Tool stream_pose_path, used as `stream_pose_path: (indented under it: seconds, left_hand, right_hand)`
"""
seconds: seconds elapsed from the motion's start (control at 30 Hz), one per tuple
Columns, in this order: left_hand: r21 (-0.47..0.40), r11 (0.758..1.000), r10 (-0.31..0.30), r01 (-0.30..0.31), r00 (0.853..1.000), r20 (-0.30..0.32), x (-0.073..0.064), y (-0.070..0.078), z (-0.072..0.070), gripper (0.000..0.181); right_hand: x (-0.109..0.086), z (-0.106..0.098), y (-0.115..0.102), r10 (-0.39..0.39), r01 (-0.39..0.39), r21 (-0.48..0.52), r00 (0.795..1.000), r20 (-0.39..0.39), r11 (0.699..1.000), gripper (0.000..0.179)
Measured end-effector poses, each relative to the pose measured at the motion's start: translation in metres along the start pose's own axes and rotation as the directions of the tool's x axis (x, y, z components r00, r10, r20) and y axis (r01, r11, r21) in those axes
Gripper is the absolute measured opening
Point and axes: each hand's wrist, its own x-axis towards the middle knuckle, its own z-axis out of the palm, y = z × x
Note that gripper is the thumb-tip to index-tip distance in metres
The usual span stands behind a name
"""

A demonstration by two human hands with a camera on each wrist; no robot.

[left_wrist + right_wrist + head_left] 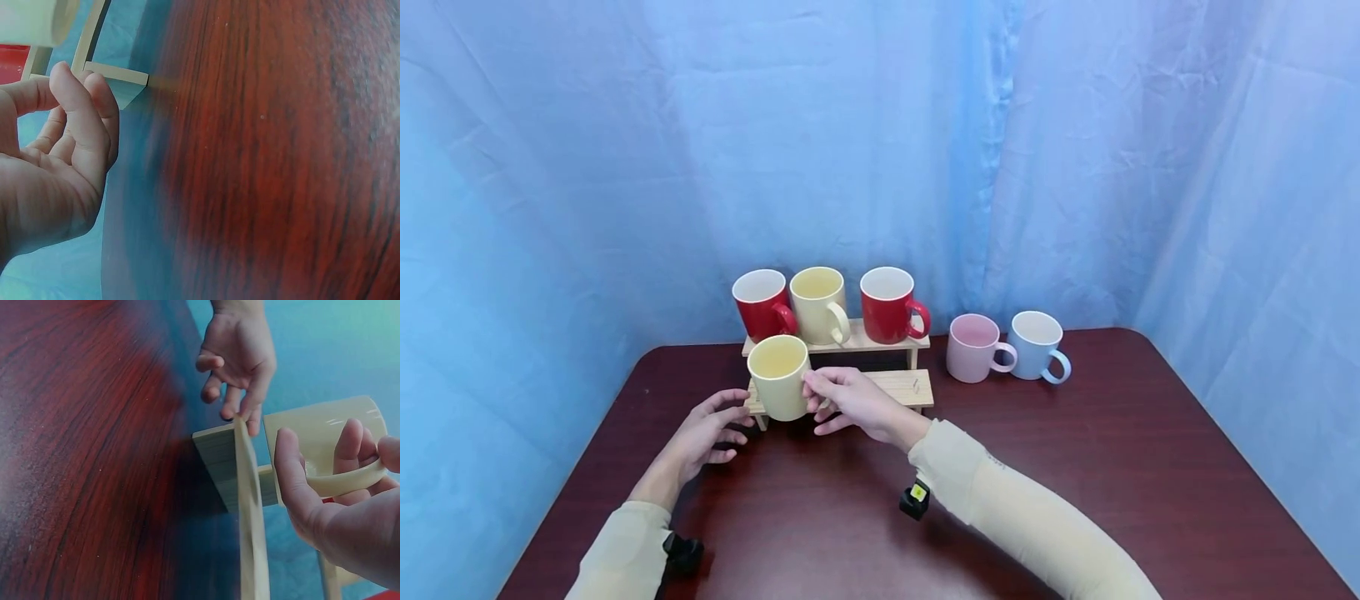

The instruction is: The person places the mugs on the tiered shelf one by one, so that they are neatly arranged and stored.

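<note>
My right hand (865, 404) grips the handle of a pale yellow mug (781, 390), held upright at the left end of the rack's lower step (895, 387). In the right wrist view, fingers curl around the mug's handle (344, 482). Whether the mug's base touches the wooden step cannot be made out. Left of that mug, my left hand (703, 437) hovers with loosely bent fingers and holds nothing. In the left wrist view, its fingertips (62, 72) appear near the end of the rack.
On the rack's upper step (853, 340) stand a red mug (756, 312), another pale yellow mug (812, 321) and a second red mug (882, 321). A pink mug (972, 354) and a light blue mug (1028, 354) are on the dark wooden table (1075, 483). Blue curtains (850, 150) surround it.
</note>
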Motion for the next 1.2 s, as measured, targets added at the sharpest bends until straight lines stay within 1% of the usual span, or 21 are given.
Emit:
stream_pose_path:
  seconds: [0.2,0.37,0.53,0.7,0.87,1.03,1.2]
  left_hand:
    - [0.000,1.000,0.000,0.000,1.000,-0.002,0.001,0.000,0.001,0.043]
    - [0.004,1.000,0.003,-0.003,1.000,0.006,0.001,-0.002,0.002,0.045]
    - [0.000,1.000,-0.002,0.002,1.000,0.010,0.002,-0.002,0.002,0.046]
    - [0.001,1.000,0.002,-0.002,1.000,0.011,0.001,-0.001,-0.001,0.047]
    - [0.003,1.000,0.009,-0.009,1.000,0.012,-0.001,0.001,-0.005,0.047]
    - [0.001,1.000,0.004,-0.004,1.000,0.011,-0.001,0.001,-0.005,0.047]
    - [-0.009,1.000,0.006,-0.006,1.000,0.018,0.000,0.001,-0.002,0.047]
  right_hand:
    - [0.014,0.000,0.008,0.003,-0.003,-0.002,1.000,0.004,1.000,0.028]
    - [0.020,-0.001,0.014,0.013,-0.013,0.007,1.000,0.006,1.000,0.027]
    - [0.024,-0.001,0.017,0.003,-0.004,-0.038,1.000,-0.018,0.999,0.029]
    - [0.028,0.001,0.017,0.004,-0.008,-0.081,0.999,-0.054,0.997,0.030]
    - [0.030,0.007,0.016,-0.001,-0.006,-0.099,0.997,-0.072,0.995,0.031]
    - [0.029,0.008,0.016,-0.004,-0.006,-0.125,0.997,-0.082,0.992,0.031]
    - [0.024,-0.003,0.014,-0.001,-0.014,-0.171,0.996,-0.091,0.985,0.036]
